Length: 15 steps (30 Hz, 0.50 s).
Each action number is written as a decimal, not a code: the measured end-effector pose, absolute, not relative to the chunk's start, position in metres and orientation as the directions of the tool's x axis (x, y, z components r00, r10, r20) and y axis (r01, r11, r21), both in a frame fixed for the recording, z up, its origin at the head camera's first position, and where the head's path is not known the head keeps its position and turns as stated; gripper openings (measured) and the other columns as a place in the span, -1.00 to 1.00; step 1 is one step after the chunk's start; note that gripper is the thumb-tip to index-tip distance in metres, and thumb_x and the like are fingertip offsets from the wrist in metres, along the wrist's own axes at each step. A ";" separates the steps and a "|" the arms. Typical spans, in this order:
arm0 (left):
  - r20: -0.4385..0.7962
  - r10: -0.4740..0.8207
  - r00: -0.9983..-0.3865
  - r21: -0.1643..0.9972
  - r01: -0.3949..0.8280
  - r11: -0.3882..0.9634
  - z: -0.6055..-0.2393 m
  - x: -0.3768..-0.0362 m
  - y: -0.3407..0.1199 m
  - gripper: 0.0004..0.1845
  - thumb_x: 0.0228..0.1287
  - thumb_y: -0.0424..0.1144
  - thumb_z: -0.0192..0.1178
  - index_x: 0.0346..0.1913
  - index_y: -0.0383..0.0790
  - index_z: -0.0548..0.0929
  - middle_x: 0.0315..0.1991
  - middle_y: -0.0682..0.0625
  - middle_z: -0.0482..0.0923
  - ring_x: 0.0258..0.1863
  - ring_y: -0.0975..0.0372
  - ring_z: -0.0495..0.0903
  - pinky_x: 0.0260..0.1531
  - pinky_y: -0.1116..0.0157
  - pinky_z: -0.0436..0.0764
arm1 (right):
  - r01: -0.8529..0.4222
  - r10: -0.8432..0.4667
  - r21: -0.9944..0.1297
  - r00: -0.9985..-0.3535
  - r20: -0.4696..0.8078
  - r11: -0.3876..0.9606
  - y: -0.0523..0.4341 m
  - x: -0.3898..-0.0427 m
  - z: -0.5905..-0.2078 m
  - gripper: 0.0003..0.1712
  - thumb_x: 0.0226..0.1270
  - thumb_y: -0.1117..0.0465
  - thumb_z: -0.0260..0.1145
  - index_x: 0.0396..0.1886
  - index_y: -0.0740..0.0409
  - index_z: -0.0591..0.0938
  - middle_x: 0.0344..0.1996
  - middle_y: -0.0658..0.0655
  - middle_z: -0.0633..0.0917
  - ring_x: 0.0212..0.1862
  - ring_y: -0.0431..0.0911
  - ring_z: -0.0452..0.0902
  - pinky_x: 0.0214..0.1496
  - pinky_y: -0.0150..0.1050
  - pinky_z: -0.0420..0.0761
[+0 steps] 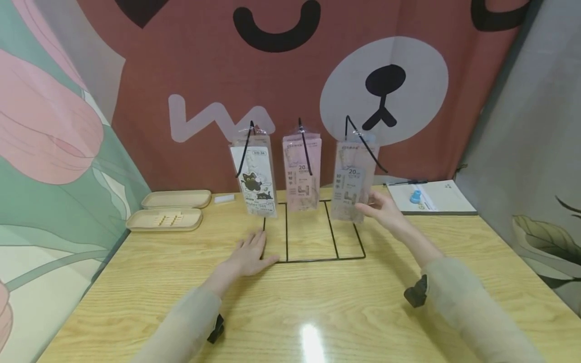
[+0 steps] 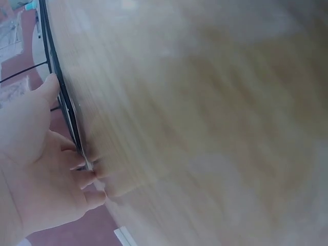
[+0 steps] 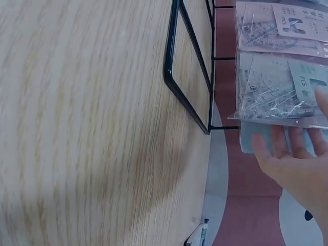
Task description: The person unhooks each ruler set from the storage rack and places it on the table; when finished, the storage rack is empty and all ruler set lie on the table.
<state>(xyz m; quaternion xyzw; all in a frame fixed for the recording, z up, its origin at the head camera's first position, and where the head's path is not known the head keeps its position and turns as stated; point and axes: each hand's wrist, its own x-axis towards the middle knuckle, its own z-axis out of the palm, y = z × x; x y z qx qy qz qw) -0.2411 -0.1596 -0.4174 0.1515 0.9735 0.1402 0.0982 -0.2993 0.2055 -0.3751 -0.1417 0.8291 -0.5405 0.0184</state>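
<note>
A black wire rack point(image 1: 317, 259) stands on the wooden table, and three clear packets hang from its hooks. The left packet point(image 1: 254, 176) shows a black cat, the middle packet point(image 1: 301, 171) is pink, and the right packet point(image 1: 351, 184) is bluish. My left hand point(image 1: 251, 252) lies flat on the table, fingers straight, against the rack's front left corner; the left wrist view shows the left hand point(image 2: 41, 164) beside the wire point(image 2: 61, 97). My right hand point(image 1: 383, 210) reaches out with straight fingers to the right packet's lower edge. In the right wrist view the right hand point(image 3: 297, 164) sits just behind that packet point(image 3: 277, 87).
Two beige trays point(image 1: 165, 219) point(image 1: 177, 199) lie at the back left with a small white block point(image 1: 224, 198) beside them. A notebook point(image 1: 431, 197) with a blue object point(image 1: 415, 195) and a pen lies at the back right. Printed fabric walls close in on three sides.
</note>
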 end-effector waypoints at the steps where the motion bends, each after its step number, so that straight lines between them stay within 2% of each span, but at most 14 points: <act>1: -0.152 0.322 -0.934 0.300 0.267 0.916 -0.418 -0.242 -0.160 -0.10 0.35 0.21 -0.07 0.46 -0.38 -0.06 0.50 -0.24 -0.15 0.48 -0.14 -0.13 0.44 -0.13 -0.07 | -0.212 -0.257 -0.904 -0.959 0.119 0.372 0.205 -0.299 -0.375 -0.38 0.37 0.00 0.19 0.27 0.29 0.35 0.08 0.27 0.50 -0.01 -0.18 0.49 0.25 0.07 0.45; 4: -0.154 0.328 -0.932 0.293 0.274 0.916 -0.419 -0.244 -0.161 -0.10 0.35 0.22 -0.07 0.46 -0.37 -0.06 0.50 -0.25 -0.15 0.48 -0.14 -0.12 0.45 -0.10 -0.05 | -0.211 -0.267 -0.908 -0.957 0.116 0.362 0.205 -0.296 -0.374 -0.38 0.37 -0.02 0.17 0.29 0.24 0.36 0.09 0.27 0.51 -0.04 -0.31 0.49 0.24 0.05 0.49; 11: -0.161 0.338 -0.927 0.295 0.282 0.913 -0.418 -0.244 -0.161 -0.10 0.35 0.22 -0.07 0.46 -0.38 -0.05 0.50 -0.26 -0.13 0.47 -0.15 -0.11 0.45 -0.08 -0.02 | -0.206 -0.257 -0.912 -0.959 0.117 0.353 0.205 -0.288 -0.373 -0.44 0.39 0.00 0.15 0.26 0.24 0.42 0.17 0.32 0.52 0.09 -0.12 0.53 0.20 -0.01 0.54; 15: -0.166 0.335 -0.927 0.285 0.280 0.917 -0.419 -0.244 -0.163 -0.09 0.34 0.23 -0.08 0.46 -0.38 -0.06 0.50 -0.25 -0.14 0.47 -0.14 -0.11 0.45 -0.07 -0.02 | -0.206 -0.236 -0.904 -0.964 0.121 0.374 0.204 -0.280 -0.373 -0.46 0.38 0.00 0.16 0.20 0.27 0.47 0.11 0.33 0.58 -0.02 -0.23 0.60 0.14 -0.04 0.58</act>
